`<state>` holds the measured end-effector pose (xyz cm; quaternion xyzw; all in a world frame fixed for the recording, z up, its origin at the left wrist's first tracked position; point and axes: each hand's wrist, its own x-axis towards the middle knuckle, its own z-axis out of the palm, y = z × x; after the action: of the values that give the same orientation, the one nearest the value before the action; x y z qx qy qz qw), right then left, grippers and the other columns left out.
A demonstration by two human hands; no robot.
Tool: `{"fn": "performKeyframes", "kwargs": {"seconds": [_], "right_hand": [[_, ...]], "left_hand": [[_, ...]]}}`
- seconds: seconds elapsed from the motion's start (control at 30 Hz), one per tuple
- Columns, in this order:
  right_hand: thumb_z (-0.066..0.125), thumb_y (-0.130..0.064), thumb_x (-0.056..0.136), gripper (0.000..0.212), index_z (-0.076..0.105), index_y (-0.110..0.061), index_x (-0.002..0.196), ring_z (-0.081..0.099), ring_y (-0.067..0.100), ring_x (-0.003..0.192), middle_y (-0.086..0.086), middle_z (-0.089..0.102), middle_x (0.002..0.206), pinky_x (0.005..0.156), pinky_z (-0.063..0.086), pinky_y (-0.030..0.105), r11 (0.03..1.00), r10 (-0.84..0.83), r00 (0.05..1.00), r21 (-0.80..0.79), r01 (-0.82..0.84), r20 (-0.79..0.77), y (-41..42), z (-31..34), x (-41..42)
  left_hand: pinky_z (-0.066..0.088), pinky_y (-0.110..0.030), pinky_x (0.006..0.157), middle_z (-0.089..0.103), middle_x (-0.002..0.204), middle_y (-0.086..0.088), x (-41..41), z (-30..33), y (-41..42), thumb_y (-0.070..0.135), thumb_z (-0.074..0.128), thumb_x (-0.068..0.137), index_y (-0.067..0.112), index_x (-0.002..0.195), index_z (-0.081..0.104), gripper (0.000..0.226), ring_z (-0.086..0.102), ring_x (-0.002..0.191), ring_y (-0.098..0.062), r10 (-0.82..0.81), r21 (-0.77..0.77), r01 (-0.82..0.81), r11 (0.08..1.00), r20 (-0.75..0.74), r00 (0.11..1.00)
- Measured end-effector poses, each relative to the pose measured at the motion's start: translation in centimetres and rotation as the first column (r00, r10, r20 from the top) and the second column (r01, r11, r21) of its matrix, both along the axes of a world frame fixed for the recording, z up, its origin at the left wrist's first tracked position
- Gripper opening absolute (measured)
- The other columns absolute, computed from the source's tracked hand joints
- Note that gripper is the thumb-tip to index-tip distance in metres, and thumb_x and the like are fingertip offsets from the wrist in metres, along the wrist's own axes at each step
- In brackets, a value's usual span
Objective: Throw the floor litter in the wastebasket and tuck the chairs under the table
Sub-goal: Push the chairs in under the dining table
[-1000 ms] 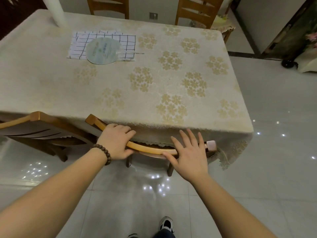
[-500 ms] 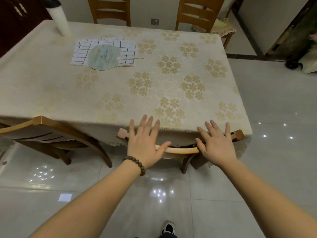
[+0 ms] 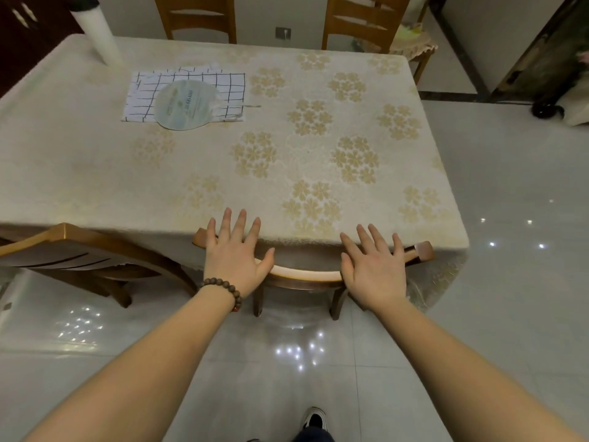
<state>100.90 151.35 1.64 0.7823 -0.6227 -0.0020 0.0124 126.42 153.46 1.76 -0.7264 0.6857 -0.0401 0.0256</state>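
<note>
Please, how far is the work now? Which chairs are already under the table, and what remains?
Done: no litter shows on the visible floor. In hand: the left hand and right hand press flat, fingers spread, on the top rail of the near chair, whose back is at the table edge. Left: the chair on the left stands angled and farther out. The wastebasket is out of view.

Both hands, left (image 3: 234, 258) and right (image 3: 373, 269), flat, fingers spread.

Home dining room: clothed table (image 3: 95, 173), wooden chairs (image 3: 79, 253).
</note>
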Motion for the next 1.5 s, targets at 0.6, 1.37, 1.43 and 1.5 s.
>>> {"fn": "performKeyframes", "kwargs": {"seconds": [0.6,1.37,1.43,1.5], "right_hand": [[0.029,-0.053,0.096,0.060,0.018,-0.027,0.150,-0.001,0.029,0.147,0.010,0.009,0.160,0.116,0.001,0.047,0.967,-0.254,0.909,0.100,0.234,0.329,10.3,0.8,-2.2],[0.036,-0.042,0.099,0.056,0.022,-0.023,0.149,-0.003,0.024,0.147,0.011,0.005,0.160,0.118,0.003,0.049,0.730,-0.684,0.656,0.286,0.621,0.320,15.4,-3.4,-39.1],[0.036,-0.042,0.099,0.055,0.023,-0.023,0.149,-0.002,0.024,0.147,0.011,0.005,0.160,0.118,0.005,0.048,0.747,-0.664,0.681,0.289,0.598,0.307,13.3,-3.0,-42.9],[0.036,-0.042,0.099,0.055,0.024,-0.023,0.149,-0.001,0.024,0.147,0.010,0.005,0.160,0.118,0.005,0.048,0.763,-0.645,0.700,0.292,0.576,0.307,11.1,-2.6,-46.2]], "left_hand": [[0.000,-0.048,0.114,0.010,0.157,-0.006,-5.9,-0.4,7.2,0.057,0.021,0.092,0.020,0.149,0.011,0.069,-0.001,0.144,-0.024,-0.292,-0.019,0.297,0.955,-0.245,0.924],[0.005,-0.043,0.116,0.014,0.157,-0.007,-43.5,-3.7,3.7,0.055,0.030,0.092,0.020,0.149,0.013,0.069,0.004,0.143,-0.022,-0.402,0.107,0.472,0.875,-0.382,0.832],[0.007,-0.044,0.116,0.015,0.156,-0.008,-47.7,-3.3,1.9,0.055,0.030,0.091,0.019,0.148,0.015,0.069,0.006,0.143,-0.024,-0.377,0.098,0.437,0.894,-0.361,0.853],[0.009,-0.045,0.115,0.017,0.156,-0.009,-51.3,-2.9,0.0,0.055,0.030,0.091,0.019,0.148,0.016,0.069,0.008,0.143,-0.025,-0.355,0.084,0.406,0.910,-0.348,0.868]]}}
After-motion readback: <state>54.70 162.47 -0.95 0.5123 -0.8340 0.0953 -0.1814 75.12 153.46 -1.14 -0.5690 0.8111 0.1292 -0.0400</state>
